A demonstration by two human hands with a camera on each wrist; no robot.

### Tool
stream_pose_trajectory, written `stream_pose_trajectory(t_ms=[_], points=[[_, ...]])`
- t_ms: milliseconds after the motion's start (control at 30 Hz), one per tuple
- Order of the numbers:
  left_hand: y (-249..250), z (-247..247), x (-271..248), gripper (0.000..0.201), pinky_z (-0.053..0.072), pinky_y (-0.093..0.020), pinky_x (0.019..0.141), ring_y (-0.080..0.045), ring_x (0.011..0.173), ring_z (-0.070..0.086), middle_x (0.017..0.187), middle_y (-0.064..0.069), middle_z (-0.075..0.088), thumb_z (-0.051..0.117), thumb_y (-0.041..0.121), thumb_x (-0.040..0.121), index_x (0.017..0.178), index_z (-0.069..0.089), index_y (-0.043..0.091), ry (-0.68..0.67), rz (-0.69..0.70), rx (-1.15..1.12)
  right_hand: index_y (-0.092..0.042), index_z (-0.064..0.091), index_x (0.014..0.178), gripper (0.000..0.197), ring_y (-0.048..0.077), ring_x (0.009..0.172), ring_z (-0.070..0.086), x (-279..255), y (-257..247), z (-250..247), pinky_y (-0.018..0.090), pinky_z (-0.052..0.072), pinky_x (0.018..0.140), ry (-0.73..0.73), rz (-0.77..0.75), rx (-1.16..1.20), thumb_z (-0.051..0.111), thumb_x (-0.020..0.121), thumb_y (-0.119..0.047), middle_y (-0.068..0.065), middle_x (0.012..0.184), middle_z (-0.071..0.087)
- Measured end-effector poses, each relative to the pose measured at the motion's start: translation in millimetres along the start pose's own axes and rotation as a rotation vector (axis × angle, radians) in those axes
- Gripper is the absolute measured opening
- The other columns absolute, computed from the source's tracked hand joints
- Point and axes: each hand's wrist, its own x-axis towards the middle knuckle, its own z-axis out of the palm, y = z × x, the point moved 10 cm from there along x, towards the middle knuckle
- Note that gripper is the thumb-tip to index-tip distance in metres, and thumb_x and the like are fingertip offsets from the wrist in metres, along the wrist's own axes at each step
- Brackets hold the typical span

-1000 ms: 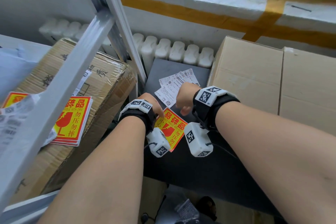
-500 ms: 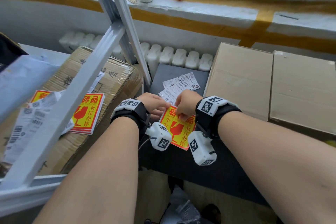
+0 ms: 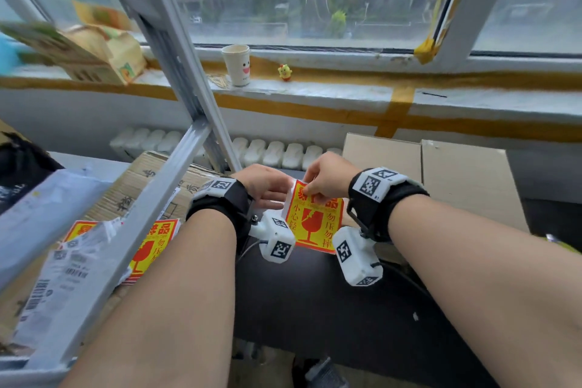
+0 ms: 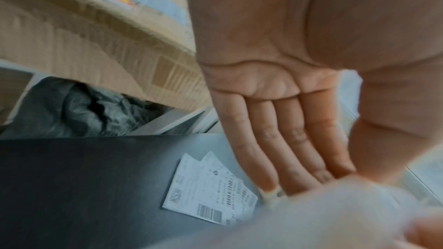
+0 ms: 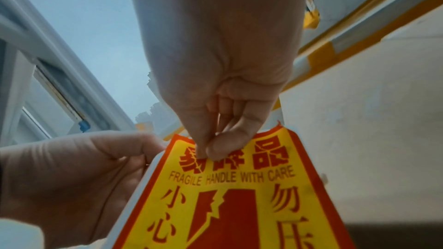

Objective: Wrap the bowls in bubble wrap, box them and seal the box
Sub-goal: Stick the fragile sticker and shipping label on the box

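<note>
A yellow and red fragile sticker (image 3: 315,225) hangs above the dark table (image 3: 315,309), held between both hands. My right hand (image 3: 310,194) pinches its top edge between thumb and forefinger, plain in the right wrist view on the sticker (image 5: 239,196). My left hand (image 3: 282,198) pinches the white backing paper (image 5: 148,164) at the sticker's upper left corner. In the left wrist view my left hand's fingers (image 4: 287,149) lie straight against a blurred white sheet. No bowls, bubble wrap or tape are in view.
Two closed cardboard boxes (image 3: 466,179) stand at the right. Flat cardboard (image 3: 151,179) with more fragile stickers (image 3: 157,246) lies at the left behind a slanted metal frame (image 3: 151,208). Shipping labels (image 4: 210,186) lie on the table. A paper cup (image 3: 236,64) stands on the sill.
Both hands have lifted the sticker off the dark table and raised it. The head view has tilted up, so the window now shows.
</note>
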Motion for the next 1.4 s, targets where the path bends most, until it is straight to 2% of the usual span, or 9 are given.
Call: stream_pose_trajectory(t_ms=[200,333,467,600,767,967,1200,1300,1400], points=[[34,22,4,0.016,0.049,-0.018,0.044,-0.009,0.045,0.062,0.055,-0.001,0.067,0.055,0.011,0.093,0.078,0.059,0.007,-0.018,0.036,0.107,-0.019,0.067,0.092,0.008,0.010,0.063,0.065,-8,-3,-47,0.024,0.056,0.057,0.144,-0.075,0.004,0.072,0.086,-0.017,0.000,0.080,0.068],[53,37,12,0.013,0.053,-0.023,0.054,-0.015,0.055,0.064,0.069,-0.008,0.066,0.058,0.007,0.091,0.078,0.058,0.007,-0.083,0.091,0.057,-0.024,0.066,0.094,0.012,0.012,0.071,0.064,-11,4,-74,0.034,0.059,0.070,0.264,-0.121,0.012,0.073,0.084,-0.022,-0.007,0.082,0.061],[61,53,23,0.006,0.056,-0.023,0.058,-0.016,0.062,0.065,0.079,-0.011,0.066,0.058,0.007,0.093,0.089,0.061,0.005,-0.161,0.088,0.054,-0.025,0.065,0.091,0.013,0.012,0.075,0.064,-9,20,-89,0.031,0.057,0.067,0.312,-0.103,0.075,0.074,0.084,-0.020,-0.009,0.081,0.062],[64,59,39,0.015,0.053,-0.020,0.051,-0.013,0.056,0.066,0.072,-0.008,0.068,0.052,0.011,0.096,0.087,0.061,0.004,-0.153,0.048,0.000,-0.033,0.067,0.093,0.020,0.009,0.079,0.065,-5,28,-96,0.026,0.054,0.065,0.312,-0.103,0.100,0.074,0.082,-0.018,-0.010,0.087,0.066],[66,61,55,0.021,0.051,-0.020,0.052,-0.012,0.053,0.064,0.061,-0.003,0.068,0.049,0.015,0.098,0.083,0.060,0.005,-0.151,-0.006,-0.014,-0.041,0.065,0.067,0.025,0.009,0.082,0.059,1,40,-112,0.031,0.054,0.074,0.442,-0.063,0.022,0.075,0.077,-0.020,-0.012,0.096,0.067],[77,62,71,0.016,0.055,-0.020,0.053,-0.013,0.054,0.066,0.065,-0.005,0.070,0.052,0.012,0.096,0.085,0.062,0.004,-0.189,0.012,-0.029,-0.035,0.068,0.109,0.035,0.004,0.082,0.055,10,41,-113,0.028,0.051,0.076,0.473,-0.100,0.036,0.078,0.079,-0.020,-0.014,0.100,0.062],[84,69,83,0.018,0.055,-0.022,0.050,-0.015,0.054,0.068,0.066,-0.007,0.071,0.052,0.013,0.096,0.086,0.064,0.003,-0.245,-0.034,-0.059,-0.034,0.075,0.098,0.020,0.006,0.091,0.059,13,41,-125,0.026,0.049,0.078,0.539,-0.077,0.018,0.074,0.081,-0.023,-0.014,0.098,0.068],[86,71,87,0.017,0.055,-0.022,0.051,-0.015,0.054,0.067,0.067,-0.008,0.071,0.053,0.012,0.095,0.087,0.064,0.002,-0.255,-0.034,-0.018,-0.034,0.071,0.079,0.011,0.009,0.094,0.061,11,43,-126,0.030,0.053,0.080,0.565,-0.056,0.029,0.074,0.081,-0.023,-0.010,0.097,0.070],[84,73,86,0.010,0.055,-0.023,0.052,-0.017,0.056,0.067,0.070,-0.009,0.071,0.057,0.009,0.093,0.090,0.063,0.001,-0.250,-0.050,-0.006,-0.032,0.061,0.066,0.022,0.013,0.096,0.061,9,46,-131,0.032,0.052,0.083,0.605,-0.042,0.006,0.069,0.080,-0.017,-0.007,0.095,0.068]])
